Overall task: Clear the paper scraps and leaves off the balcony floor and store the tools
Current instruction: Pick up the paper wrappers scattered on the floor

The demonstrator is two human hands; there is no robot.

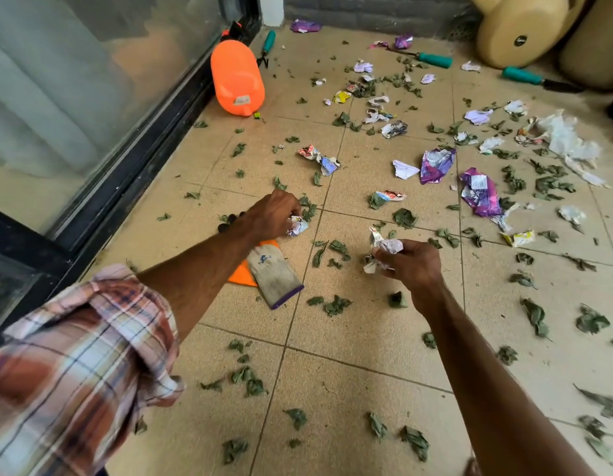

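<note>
Your rolled plaid sleeve (pixel 74 365) fills the near left corner. From it your left hand (pixel 274 214) reaches out low over the tiled floor (pixel 366 338), fingers curled down and clamped around a small printed scrap (pixel 298 225) that shows at the fingertips. Your right hand (pixel 413 264), near the middle, is closed on a white paper wad (pixel 384 250). Thumb and curled fingers pinch it so the crumple sticks out above and below the grip. Beneath your left forearm a grey work glove (pixel 274 273) lies flat, overlapping an orange sheet (pixel 241 274). Green leaves (pixel 336 305) are scattered around both hands, near and far. More paper lies farther out, including a purple wrapper (pixel 435 164) and a second purple wrapper (pixel 478 197) to the right. An orange sprayer (pixel 237 79) lies on its side at the far left beside the glass door (pixel 74 97), with a small teal-handled tool (pixel 269 41) just past it. A second teal-handled tool (pixel 435 59) lies far middle and a third teal-handled tool (pixel 523 76) far right.
</note>
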